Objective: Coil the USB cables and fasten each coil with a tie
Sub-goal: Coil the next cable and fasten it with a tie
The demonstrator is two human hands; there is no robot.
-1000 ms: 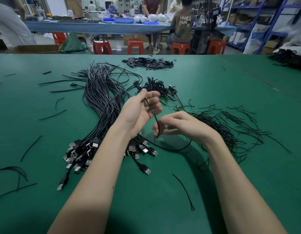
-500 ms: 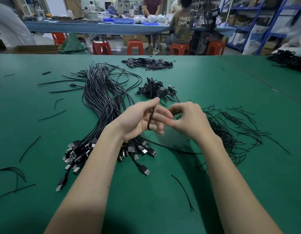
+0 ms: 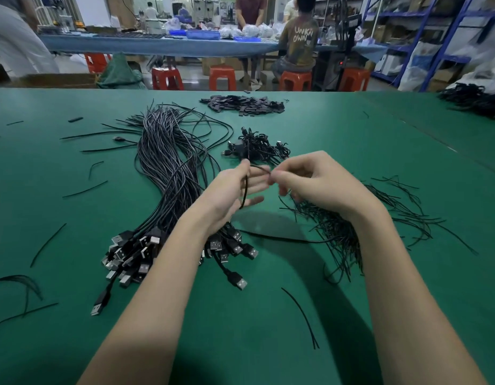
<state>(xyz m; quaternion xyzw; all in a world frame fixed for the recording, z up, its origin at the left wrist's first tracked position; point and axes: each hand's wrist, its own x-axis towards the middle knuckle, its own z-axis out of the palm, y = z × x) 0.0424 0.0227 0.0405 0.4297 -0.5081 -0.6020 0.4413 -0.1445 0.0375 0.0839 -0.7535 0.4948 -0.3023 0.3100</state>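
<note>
Head view: both hands on one cable coil above the green table

Head view shows the left hand [image 3: 229, 194] raised over the green table [image 3: 338, 129], palm turned inward, fingers partly curled, with a coiled black cable [image 3: 244, 190] running across its palm from thumb to lower fingers. The thumb tip pins the top of the coil. The right hand [image 3: 318, 184] sits just beside the left hand, fingers curled, its fingertips [image 3: 274, 176] pinching a thin black strand that arcs over from the left thumb. Whether that strand is a tie or the cable's end cannot be told; the fingertips are blurred.

Relative to the left hand:
- Directly beneath and to its left lies the large bundle of uncoiled USB cables [image 3: 168, 168], plugs [image 3: 135, 254] fanned toward the person.
- Beyond it, near, sits a small heap of finished coils [image 3: 257, 147].
- Farther beyond lies a pile of flat black pieces [image 3: 243, 105].
- To its right, under the right wrist, spreads a loose pile of thin black ties [image 3: 352, 226].
- Stray ties [image 3: 302, 315] lie scattered on the table nearer the person and at far left.
</note>
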